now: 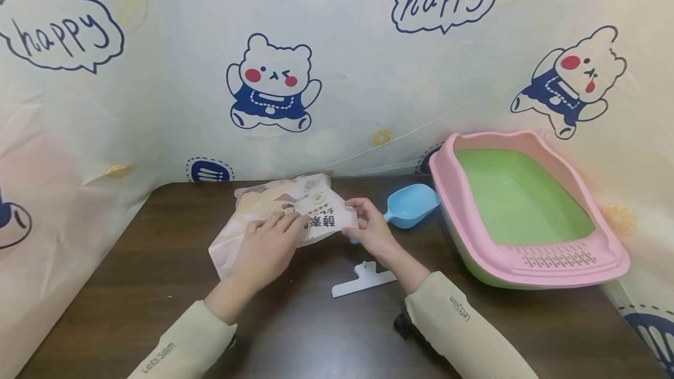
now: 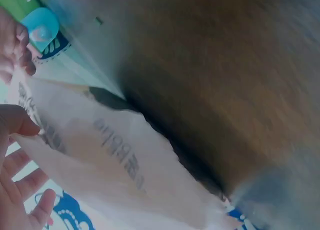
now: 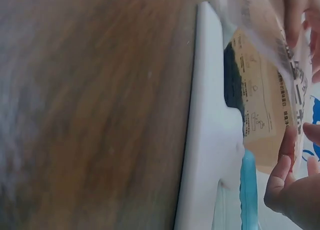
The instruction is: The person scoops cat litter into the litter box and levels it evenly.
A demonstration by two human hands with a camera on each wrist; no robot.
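Note:
A pale pink printed bag (image 1: 318, 197) lies on the table with its near edge lifted. My left hand (image 1: 274, 244) reaches over the bag; in the left wrist view its thumb (image 2: 22, 121) and fingers pinch the edge of the film. At the bag's right corner my right hand (image 1: 372, 230) pinches the edge between thumb and fingers. Through the mouth of the bag, the right wrist view shows a tan printed panel (image 3: 260, 90). The contents of the bag cannot be made out. A long white sealing clip (image 1: 363, 281) lies just below the right hand.
A light blue scoop (image 1: 413, 206) lies beyond the right hand, its handle partly hidden. To its right stands a pink-rimmed green litter box (image 1: 558, 276). Near the right sleeve is a small black object (image 1: 404, 326). A printed cloth (image 1: 347, 104) hangs behind the brown table (image 1: 131, 285).

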